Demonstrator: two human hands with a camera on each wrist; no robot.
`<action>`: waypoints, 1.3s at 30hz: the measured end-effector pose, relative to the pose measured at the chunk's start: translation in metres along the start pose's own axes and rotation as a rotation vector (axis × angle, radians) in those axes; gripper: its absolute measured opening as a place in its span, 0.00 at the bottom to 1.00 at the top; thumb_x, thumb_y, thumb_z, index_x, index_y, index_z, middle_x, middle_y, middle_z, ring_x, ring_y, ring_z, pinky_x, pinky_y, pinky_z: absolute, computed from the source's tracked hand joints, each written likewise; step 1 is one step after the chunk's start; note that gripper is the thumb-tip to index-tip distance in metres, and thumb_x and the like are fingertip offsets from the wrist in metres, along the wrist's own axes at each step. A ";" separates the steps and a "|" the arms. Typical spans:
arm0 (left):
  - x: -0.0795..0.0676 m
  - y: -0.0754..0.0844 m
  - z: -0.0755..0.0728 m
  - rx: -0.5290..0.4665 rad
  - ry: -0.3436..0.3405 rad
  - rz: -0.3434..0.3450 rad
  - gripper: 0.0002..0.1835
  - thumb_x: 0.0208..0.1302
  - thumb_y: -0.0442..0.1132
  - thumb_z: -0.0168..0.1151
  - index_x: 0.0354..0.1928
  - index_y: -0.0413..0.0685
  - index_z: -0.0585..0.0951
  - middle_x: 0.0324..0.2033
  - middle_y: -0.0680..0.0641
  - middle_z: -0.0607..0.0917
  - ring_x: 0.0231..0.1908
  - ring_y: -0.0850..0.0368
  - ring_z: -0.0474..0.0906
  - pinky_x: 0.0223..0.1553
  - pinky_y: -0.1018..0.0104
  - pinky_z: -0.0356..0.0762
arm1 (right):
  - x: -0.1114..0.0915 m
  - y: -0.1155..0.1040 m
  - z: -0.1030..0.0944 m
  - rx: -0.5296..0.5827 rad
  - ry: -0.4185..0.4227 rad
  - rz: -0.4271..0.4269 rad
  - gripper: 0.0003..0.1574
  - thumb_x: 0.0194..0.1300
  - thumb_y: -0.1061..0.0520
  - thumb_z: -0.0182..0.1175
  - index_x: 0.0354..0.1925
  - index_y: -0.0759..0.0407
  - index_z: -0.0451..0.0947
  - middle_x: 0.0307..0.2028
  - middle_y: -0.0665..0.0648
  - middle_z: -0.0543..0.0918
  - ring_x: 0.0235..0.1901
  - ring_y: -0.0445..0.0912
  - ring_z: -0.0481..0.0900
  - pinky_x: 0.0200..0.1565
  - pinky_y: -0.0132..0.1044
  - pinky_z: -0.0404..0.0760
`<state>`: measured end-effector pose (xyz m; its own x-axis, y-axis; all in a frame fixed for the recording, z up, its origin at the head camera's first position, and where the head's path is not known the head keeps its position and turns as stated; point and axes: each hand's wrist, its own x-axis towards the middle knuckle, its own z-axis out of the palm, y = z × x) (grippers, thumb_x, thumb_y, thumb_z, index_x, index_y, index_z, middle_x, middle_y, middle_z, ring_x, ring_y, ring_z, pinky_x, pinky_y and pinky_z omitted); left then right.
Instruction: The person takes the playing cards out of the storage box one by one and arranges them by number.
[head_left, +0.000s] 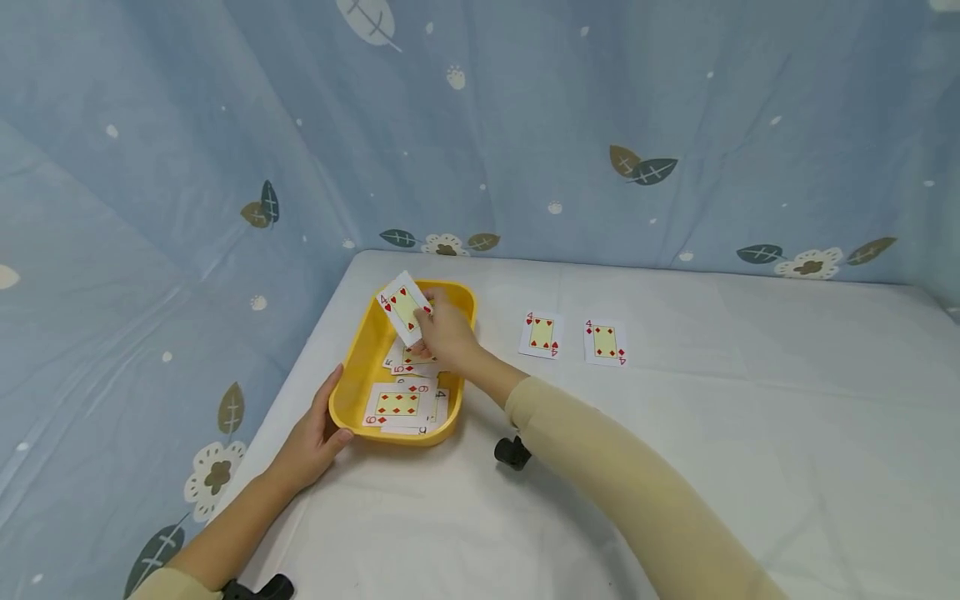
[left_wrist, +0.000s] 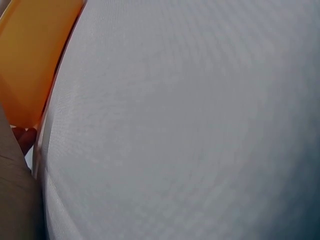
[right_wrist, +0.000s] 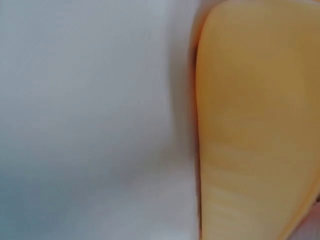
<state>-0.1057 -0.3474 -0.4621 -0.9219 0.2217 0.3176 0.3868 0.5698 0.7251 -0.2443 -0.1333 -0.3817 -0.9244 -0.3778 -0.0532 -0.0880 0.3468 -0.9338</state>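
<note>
In the head view my right hand (head_left: 448, 332) pinches a playing card (head_left: 403, 307) marked 4 with red hearts, tilted over the far part of a yellow plastic tray (head_left: 352, 367). Below it inside the tray lie several cards, among them a 6 of diamonds (head_left: 397, 403) at the near end and a partly covered card with a red 5 (head_left: 408, 368). My left hand (head_left: 309, 442) holds the tray's near left corner, thumb on the near side and fingers along the left side. The left wrist view shows the tray's wall (left_wrist: 35, 55) beside fingertips; the right wrist view shows its outer side (right_wrist: 255, 110).
To the right of the tray, a 4 of hearts (head_left: 541, 335) and a 4 of diamonds (head_left: 605, 342) lie face up, side by side, on the white tablecloth (head_left: 750, 400). A blue patterned curtain (head_left: 525, 125) hangs behind and to the left. Black wrist mounts (head_left: 512, 453) show at both forearms.
</note>
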 end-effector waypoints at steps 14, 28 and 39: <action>-0.004 0.000 0.003 0.012 0.015 0.008 0.44 0.66 0.49 0.58 0.75 0.53 0.43 0.71 0.36 0.54 0.63 0.80 0.55 0.57 0.88 0.57 | -0.015 0.030 -0.050 0.299 0.095 -0.039 0.24 0.72 0.60 0.49 0.63 0.59 0.56 0.35 0.65 0.79 0.17 0.44 0.80 0.29 0.47 0.84; -0.003 0.002 0.005 0.053 0.054 0.038 0.44 0.65 0.49 0.58 0.75 0.50 0.45 0.70 0.35 0.56 0.65 0.79 0.53 0.58 0.88 0.54 | -0.047 0.039 -0.113 0.429 0.167 0.042 0.30 0.70 0.62 0.51 0.66 0.60 0.53 0.37 0.66 0.78 0.15 0.45 0.80 0.26 0.40 0.84; -0.002 0.004 0.004 0.038 0.063 0.058 0.43 0.65 0.50 0.59 0.74 0.48 0.47 0.71 0.36 0.56 0.65 0.78 0.54 0.58 0.88 0.55 | -0.083 0.044 -0.164 0.349 0.240 0.036 0.32 0.70 0.60 0.51 0.67 0.61 0.51 0.34 0.60 0.79 0.16 0.43 0.79 0.28 0.39 0.84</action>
<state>-0.1025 -0.3422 -0.4622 -0.8944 0.2061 0.3970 0.4375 0.5875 0.6807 -0.2325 0.0536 -0.3603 -0.9884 -0.1458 -0.0430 0.0391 0.0295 -0.9988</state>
